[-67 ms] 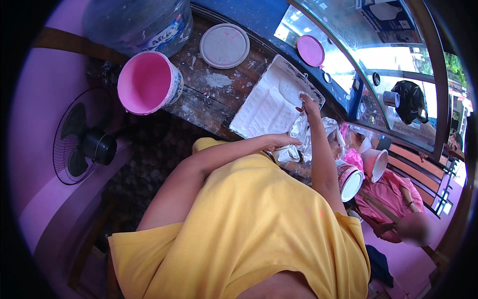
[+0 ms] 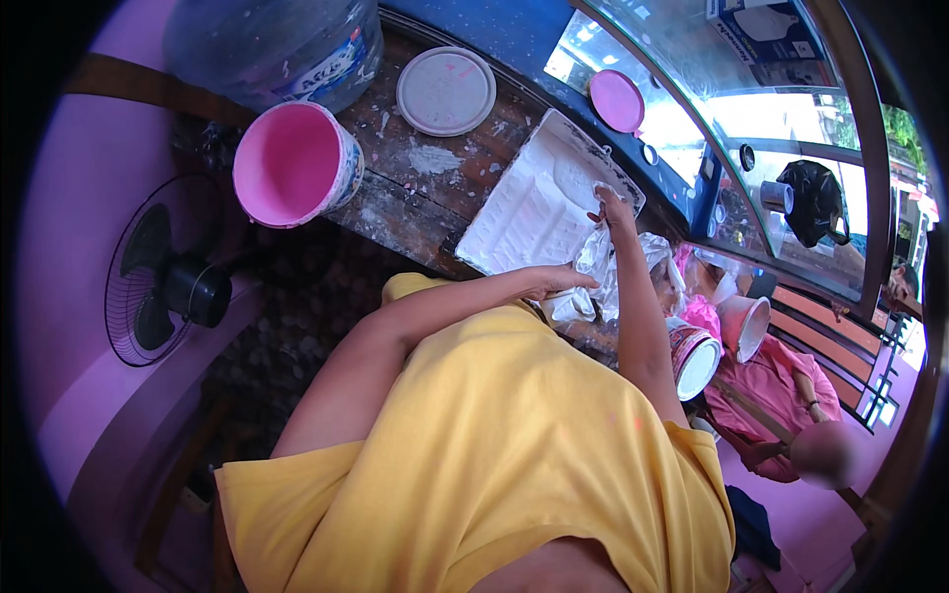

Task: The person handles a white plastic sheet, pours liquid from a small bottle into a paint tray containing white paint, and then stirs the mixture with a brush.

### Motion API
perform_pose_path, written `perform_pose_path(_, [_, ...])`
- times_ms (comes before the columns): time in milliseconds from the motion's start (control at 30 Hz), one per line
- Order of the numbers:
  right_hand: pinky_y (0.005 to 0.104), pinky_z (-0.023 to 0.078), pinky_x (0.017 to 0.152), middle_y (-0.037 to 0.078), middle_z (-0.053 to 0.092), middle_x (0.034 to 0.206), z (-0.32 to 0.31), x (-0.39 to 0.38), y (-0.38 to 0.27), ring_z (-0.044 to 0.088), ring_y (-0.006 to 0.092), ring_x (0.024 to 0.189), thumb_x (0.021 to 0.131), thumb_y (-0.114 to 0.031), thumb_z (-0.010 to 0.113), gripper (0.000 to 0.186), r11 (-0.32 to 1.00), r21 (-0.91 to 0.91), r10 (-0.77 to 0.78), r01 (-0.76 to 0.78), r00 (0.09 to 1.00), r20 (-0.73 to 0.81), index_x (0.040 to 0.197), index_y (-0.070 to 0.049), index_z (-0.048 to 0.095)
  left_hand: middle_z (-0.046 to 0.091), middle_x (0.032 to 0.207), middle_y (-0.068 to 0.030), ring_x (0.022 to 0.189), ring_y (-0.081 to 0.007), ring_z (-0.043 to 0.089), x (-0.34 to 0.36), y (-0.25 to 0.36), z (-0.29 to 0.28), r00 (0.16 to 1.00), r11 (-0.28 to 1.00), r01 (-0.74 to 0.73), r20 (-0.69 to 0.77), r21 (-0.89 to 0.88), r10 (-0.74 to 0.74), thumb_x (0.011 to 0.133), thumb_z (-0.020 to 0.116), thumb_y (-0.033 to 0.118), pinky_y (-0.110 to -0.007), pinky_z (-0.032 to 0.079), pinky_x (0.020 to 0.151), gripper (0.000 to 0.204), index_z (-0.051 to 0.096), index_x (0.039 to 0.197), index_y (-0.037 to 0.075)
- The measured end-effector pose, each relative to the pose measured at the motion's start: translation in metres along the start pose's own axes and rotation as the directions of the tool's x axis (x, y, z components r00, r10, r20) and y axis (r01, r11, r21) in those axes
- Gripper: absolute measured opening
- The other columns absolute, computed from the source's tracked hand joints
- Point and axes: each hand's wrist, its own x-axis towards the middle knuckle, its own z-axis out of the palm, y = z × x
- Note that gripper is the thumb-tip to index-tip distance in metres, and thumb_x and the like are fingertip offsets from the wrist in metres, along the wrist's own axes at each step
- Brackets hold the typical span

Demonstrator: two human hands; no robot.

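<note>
A bucket stands open, pink inside; a round lid lies apart from it on the table. The tray is already whitened across its ridges. The left hand grips crumpled white plastic, bunched beside the tray, not spread flat. The right hand bends its fingers over the tray's edge; whether they grasp anything, I cannot tell.

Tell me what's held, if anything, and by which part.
White crumpled material, apparently by its left part, in the left grip. Right grip overlaps the paint tray; its hold can't be told.
</note>
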Motion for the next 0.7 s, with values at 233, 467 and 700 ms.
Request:
perform_pose_path(233, [0.0379,0.054,0.052,0.003,0.042,0.055,-0.001,0.003,0.004,0.043,0.0137,0.044,0.072,-0.017,0.062,0.02,1.0,-0.013,-0.008,0.008,1.0,-0.021,0.075,0.001,0.054,0.063,0.081,-0.0073,0.065,-0.0172,0.063,-0.009,0.004,0.007,1.0,1.0,-0.002,-0.007,-0.017,0.002,0.085,0.055,0.029,-0.034,0.053,0.057,0.034,0.047,0.109,0.007])
perform_pose_path(467, [0.0382,0.054,0.053,0.001,0.04,0.056,-0.006,-0.005,-0.002,0.042,0.0125,0.045,0.075,-0.021,0.062,0.023,0.995,0.101,0.003,0.0,0.999,-0.032,0.08,0.0,0.054,0.063,0.076,-0.0061,0.065,-0.0188,0.063,-0.015,0.009,0.011,1.0,0.999,-0.013,0.005,-0.034,0.013,0.085,0.055,0.035,-0.035,0.053,0.058,0.038,0.048,0.111,0.007])
perform_pose_path(700, [0.0385,0.052,0.073,-0.003,0.041,0.058,-0.014,-0.028,-0.023,0.043,0.0098,0.046,0.079,-0.028,0.058,0.026,0.93,0.367,-0.041,-0.035,0.979,0.198,0.09,-0.005,0.052,0.057,0.109,-0.0098,0.09,-0.0201,0.06,-0.002,-0.003,-0.003,0.971,0.963,-0.177,-0.125,0.202,0.205,0.084,0.057,0.032,-0.032,0.048,0.078,0.059,0.032,0.129,0.004])
